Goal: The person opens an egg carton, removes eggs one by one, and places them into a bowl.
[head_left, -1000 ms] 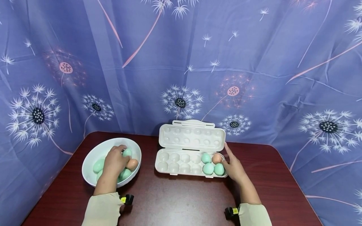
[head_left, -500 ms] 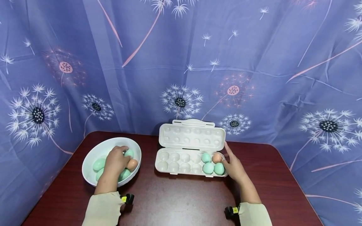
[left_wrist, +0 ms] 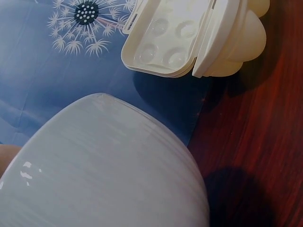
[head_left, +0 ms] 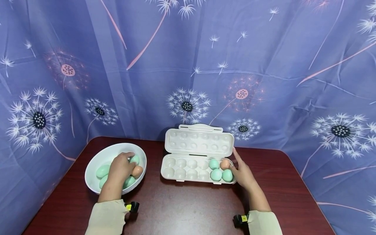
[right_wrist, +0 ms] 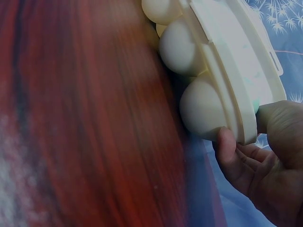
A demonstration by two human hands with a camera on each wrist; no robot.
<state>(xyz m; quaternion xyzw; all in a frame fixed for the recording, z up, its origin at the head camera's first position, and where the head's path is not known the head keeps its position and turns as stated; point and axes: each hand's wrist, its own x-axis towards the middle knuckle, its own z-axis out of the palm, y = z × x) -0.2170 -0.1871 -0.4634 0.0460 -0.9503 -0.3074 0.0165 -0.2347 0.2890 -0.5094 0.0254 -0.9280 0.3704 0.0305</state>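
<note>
Curled left hand [head_left: 120, 165] is pinching, inside the white bowl [head_left: 101, 159], 1 green egg [head_left: 135, 159], presumably light, slick, fragile, wanting a hold round its middle; right hand [head_left: 244, 173] is gripping the egg carton [head_left: 192, 168].

There are two hands [head_left: 119, 166] [head_left: 244, 173], one bowl [head_left: 98, 159] showing four green eggs [head_left: 102, 171] and one brown egg [head_left: 137, 171], one carton [head_left: 199, 140] holding three green eggs [head_left: 216, 175] and one brown egg [head_left: 225, 164], one surface [head_left: 191, 205] and one curtain [head_left: 164, 75].
</note>
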